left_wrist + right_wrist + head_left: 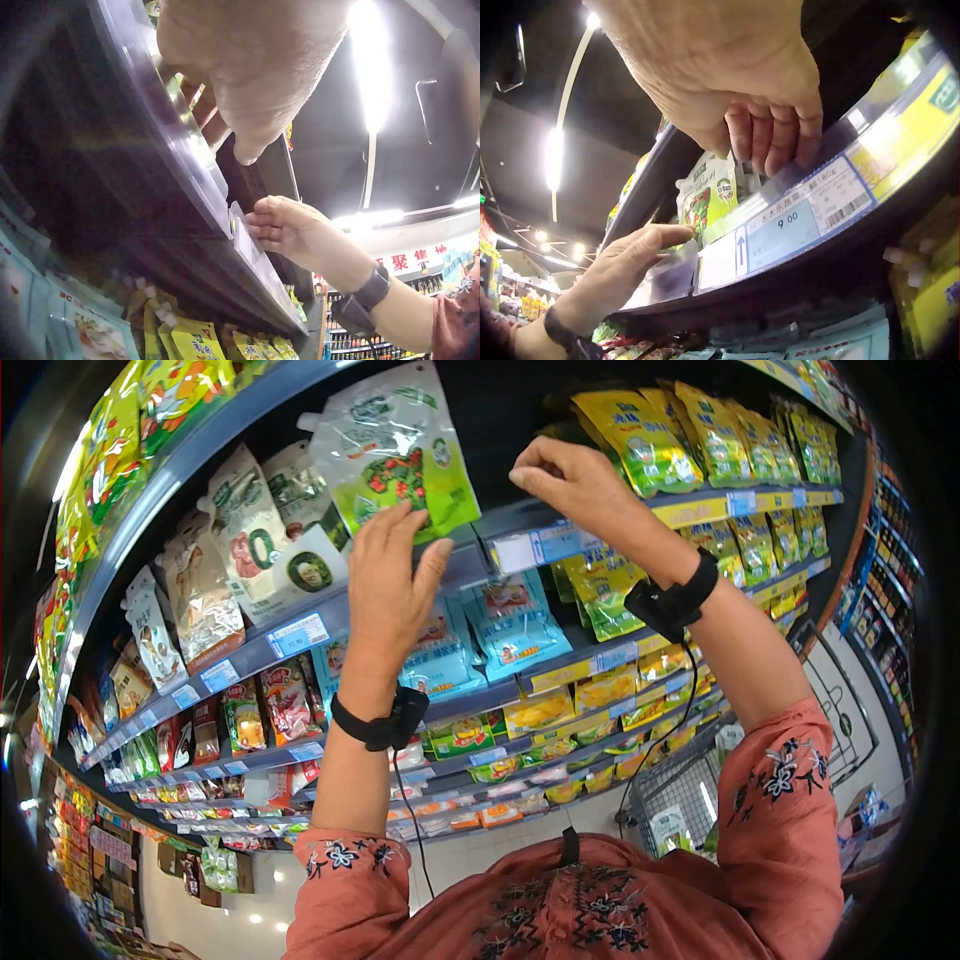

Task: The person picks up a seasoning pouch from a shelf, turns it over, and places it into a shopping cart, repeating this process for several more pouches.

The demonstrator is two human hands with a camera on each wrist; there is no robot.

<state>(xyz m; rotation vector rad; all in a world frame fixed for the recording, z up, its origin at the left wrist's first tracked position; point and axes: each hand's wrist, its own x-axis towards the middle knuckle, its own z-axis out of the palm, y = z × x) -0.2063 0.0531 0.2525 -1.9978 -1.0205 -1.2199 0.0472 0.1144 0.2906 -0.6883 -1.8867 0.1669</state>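
Observation:
A white-and-green pouch (395, 435) with red berries printed on it stands upright on the upper shelf. My left hand (390, 595) is at its lower front, fingers extended and overlapping the print in the head view. To the right, my right hand (585, 485) hangs over the shelf edge with fingers loosely bent and nothing between them. Below that hand, in the right wrist view, runs a price label (787, 225) reading 9.00. Yellow-green packets (635, 445) stand just beyond the right hand. The left fingertips are partly hidden behind the shelf lip in the left wrist view.
More pouches (240, 530) line the shelf on the left. Light-blue packets (515, 625) fill the shelf below, beside yellow ones (600, 595). A wire shopping cart (655, 785) stands low at the right, and cables hang from both wrist cameras.

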